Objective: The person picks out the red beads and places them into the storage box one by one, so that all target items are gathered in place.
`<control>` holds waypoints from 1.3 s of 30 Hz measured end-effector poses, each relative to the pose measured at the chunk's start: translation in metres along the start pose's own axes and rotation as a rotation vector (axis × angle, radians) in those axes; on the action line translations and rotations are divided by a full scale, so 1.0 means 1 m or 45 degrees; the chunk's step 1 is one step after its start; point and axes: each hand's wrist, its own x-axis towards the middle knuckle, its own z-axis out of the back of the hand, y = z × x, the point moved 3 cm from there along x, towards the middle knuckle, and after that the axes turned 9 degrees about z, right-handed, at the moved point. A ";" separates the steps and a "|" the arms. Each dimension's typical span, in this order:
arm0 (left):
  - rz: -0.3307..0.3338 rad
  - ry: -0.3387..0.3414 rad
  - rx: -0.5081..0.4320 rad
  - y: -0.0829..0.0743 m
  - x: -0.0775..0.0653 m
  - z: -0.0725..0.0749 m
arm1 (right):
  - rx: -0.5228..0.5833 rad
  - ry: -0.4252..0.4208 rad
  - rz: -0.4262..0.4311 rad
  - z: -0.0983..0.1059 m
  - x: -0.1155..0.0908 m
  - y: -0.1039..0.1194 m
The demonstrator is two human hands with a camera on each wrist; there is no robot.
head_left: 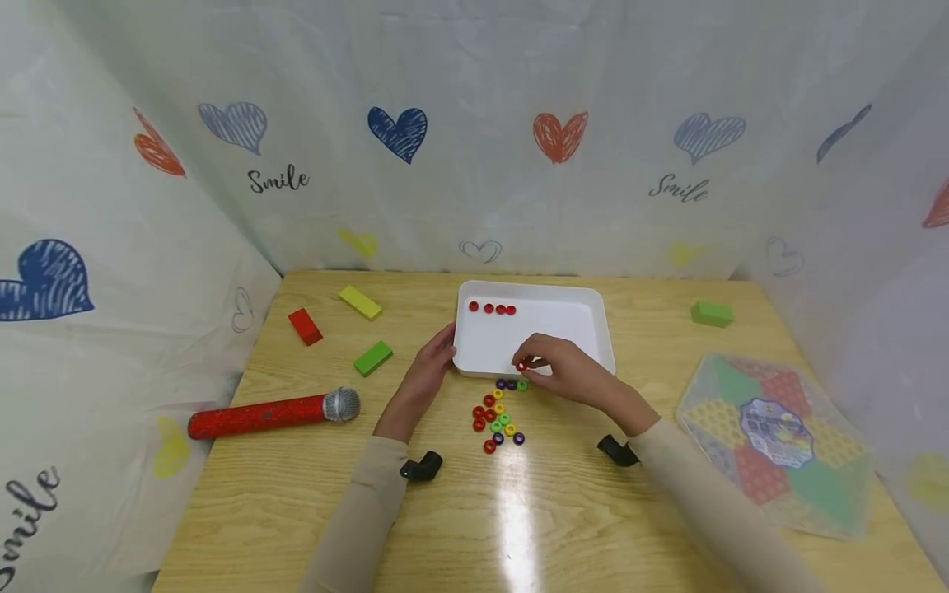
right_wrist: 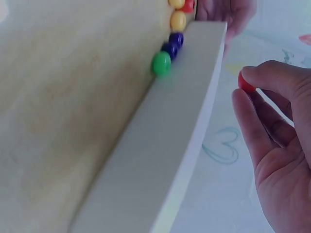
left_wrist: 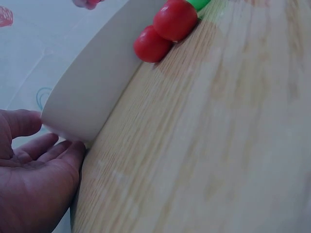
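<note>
**One red bead (head_left: 522,366) pinched over a white tray (head_left: 559,317)**

Nearest us on the wooden table (head_left: 252,511), we count among the loose ring beads five red (head_left: 488,400), four purple (head_left: 511,385), three yellow (head_left: 498,394) and at least three green (head_left: 522,385); some crowd together. Left of them lies one red microphone (head_left: 259,417), right of them one patterned hexagonal packet (head_left: 778,432).

Further up, we see the right hand (head_left: 559,366) with thumb and fingertip together on the single red bead, over the tray's near side. The left hand (head_left: 426,371) rests against the tray's near-left corner, thumb and fingers apart.

Inside the tray, four red beads (head_left: 488,308) line its far left part, two of them touching. Beyond the hands lie four blocks: two green (head_left: 373,358), one red (head_left: 305,327), one yellow (head_left: 360,302). Behind hangs a heart-printed sheet (head_left: 474,49).
</note>
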 end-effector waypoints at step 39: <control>-0.004 0.003 0.004 0.000 -0.007 -0.001 | 0.102 0.169 -0.255 0.006 0.090 -0.100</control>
